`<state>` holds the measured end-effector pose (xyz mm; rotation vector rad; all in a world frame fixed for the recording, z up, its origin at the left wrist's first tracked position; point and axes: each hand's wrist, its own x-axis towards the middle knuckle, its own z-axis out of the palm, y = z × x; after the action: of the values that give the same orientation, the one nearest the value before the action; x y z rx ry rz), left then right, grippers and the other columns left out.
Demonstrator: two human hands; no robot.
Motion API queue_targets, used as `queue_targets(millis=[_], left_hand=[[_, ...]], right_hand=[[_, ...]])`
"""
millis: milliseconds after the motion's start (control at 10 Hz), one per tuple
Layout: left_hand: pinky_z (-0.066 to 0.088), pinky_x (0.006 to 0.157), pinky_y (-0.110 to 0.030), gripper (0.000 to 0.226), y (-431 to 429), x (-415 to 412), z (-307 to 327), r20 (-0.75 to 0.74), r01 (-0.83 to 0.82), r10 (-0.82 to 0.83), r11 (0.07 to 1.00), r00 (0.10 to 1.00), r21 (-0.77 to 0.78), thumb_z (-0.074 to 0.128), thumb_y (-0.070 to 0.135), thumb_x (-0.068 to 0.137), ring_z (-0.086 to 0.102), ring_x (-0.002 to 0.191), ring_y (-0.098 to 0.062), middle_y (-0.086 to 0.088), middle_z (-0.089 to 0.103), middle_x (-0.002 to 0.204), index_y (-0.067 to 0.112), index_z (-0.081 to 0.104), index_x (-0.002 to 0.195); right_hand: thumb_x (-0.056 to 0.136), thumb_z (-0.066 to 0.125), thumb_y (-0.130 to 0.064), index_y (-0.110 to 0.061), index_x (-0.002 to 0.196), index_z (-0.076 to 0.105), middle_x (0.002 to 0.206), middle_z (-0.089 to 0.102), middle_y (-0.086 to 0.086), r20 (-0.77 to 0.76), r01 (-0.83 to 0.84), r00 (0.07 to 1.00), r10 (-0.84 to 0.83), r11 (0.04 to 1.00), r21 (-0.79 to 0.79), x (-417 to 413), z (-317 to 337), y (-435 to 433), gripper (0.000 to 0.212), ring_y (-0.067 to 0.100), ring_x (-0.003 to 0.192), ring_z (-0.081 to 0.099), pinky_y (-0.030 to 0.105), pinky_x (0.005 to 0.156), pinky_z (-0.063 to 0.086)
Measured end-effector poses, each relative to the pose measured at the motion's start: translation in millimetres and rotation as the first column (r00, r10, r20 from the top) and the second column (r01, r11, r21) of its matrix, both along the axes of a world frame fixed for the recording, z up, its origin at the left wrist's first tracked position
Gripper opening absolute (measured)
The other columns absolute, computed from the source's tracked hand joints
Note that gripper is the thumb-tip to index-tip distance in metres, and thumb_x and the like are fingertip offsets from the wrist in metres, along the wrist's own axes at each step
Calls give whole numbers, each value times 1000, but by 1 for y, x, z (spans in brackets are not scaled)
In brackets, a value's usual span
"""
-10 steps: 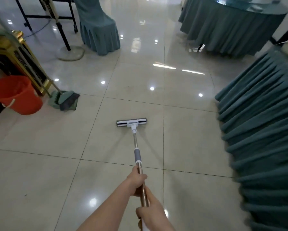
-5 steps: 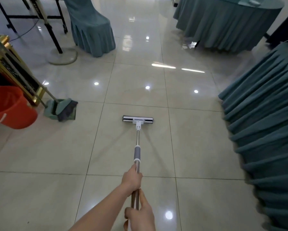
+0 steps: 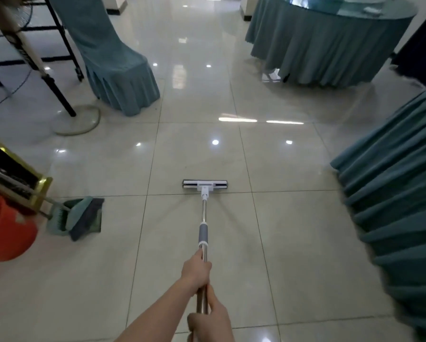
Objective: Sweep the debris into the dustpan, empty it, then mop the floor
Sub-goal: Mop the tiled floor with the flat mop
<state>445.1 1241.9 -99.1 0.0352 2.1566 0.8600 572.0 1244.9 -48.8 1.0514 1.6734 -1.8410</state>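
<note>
mop head (image 3: 205, 185) flat on the floor (image 3: 293, 243) tile ahead, fingers of left hand (image 3: 197, 269) and right hand (image 3: 210, 322) wrapped round its pole (image 3: 203, 213); risk: wide stroke snagging the table skirt (image 3: 392, 193) at right

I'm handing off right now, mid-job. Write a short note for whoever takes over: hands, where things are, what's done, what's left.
Left hand: grips the mop shaft, forward.
Right hand: grips the shaft nearer the body.
Mop: head flat on the floor straight ahead, by a tile joint.
Broom and dustpan: parked together at left, beside the red bucket.
Done: sweeping looks finished; no debris visible. Whether the dustpan is empty cannot be seen.
Left: mop the floor.
</note>
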Motion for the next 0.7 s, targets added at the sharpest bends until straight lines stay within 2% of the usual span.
queue_targets(millis=[100, 200, 300, 400, 500, 700], left_hand=[[50, 74, -33, 39, 19, -51, 2, -9, 44, -44, 999, 999, -15, 46, 18, 89, 58, 78, -29, -15, 65, 103, 20, 52, 128], [53, 79, -36, 36, 28, -103, 2, -22, 79, -80, 997, 997, -25, 47, 19, 90, 63, 86, -33, -17, 64, 103, 18, 52, 125], [55, 81, -43, 35, 27, -155, -5, -9, 97, -98, 995, 995, -32, 47, 19, 89, 65, 89, -36, -17, 64, 101, 18, 52, 123], [56, 79, -41, 33, 35, -212, -11, -8, 138, -138, 990, 990, -20, 47, 18, 88, 65, 87, -36, -17, 63, 100, 17, 52, 120], [54, 74, -35, 32, 35, -270, -12, -13, 224, -225, 973, 974, -58, 46, 19, 89, 64, 89, -34, -17, 62, 102, 17, 49, 121], [48, 70, -31, 36, 3, -390, -19, -66, 367, -380, 918, 923, -148, 44, 23, 93, 60, 92, -31, -16, 61, 108, 19, 48, 128]], right_hand=[[56, 55, -11, -35, 141, 44, 86, 62, -6, -8, 17, 1000, -17, 1000, 25, -51, 16, 20, 89, 4, 59, 59, 20, 60, 52], [53, 54, -11, -40, 144, 40, 97, 68, -1, 23, 43, 999, -44, 999, 9, -103, 12, 20, 96, 13, 67, 64, 28, 65, 56], [49, 50, -12, -47, 146, 32, 99, 71, 7, 71, 102, 992, -101, 995, -9, -156, 14, 20, 105, 27, 74, 66, 39, 72, 59], [56, 49, -5, -47, 141, 40, 81, 66, 9, 37, 194, 980, -194, 981, 17, -216, 15, 22, 95, 28, 60, 62, 38, 57, 55], [70, 44, 6, -45, 140, 41, 71, 55, 14, 47, 349, 937, -347, 936, -42, -276, 19, 15, 87, 26, 45, 54, 29, 43, 47], [71, 41, 7, -45, 139, 38, 75, 53, 14, 47, 489, 872, -487, 864, -120, -397, 19, -34, 86, 24, 44, 52, 29, 42, 48]])
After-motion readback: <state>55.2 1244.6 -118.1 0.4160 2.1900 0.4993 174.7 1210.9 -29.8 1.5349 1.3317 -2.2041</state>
